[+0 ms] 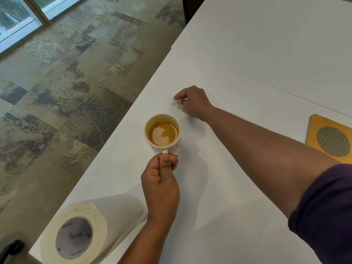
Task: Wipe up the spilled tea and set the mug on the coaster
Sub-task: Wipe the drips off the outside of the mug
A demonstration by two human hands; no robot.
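Note:
A cream mug [162, 132] holding milky tea is near the left edge of the white table [257, 60]. My left hand [161, 180] pinches its handle from the near side. Just beyond the mug, my right hand [192, 102] grips a crumpled, tea-stained paper towel [179, 104] and presses it against the tabletop. Most of the towel is hidden inside the fist. At the right edge of the view lies a yellow square coaster [316, 124] with a round mesh centre, well apart from the mug.
A roll of paper towels [91, 225] lies on its side at the table's near left corner. The table's left edge runs diagonally, with patterned floor [66, 92] beyond it. A dark object [11, 248] shows at the bottom left.

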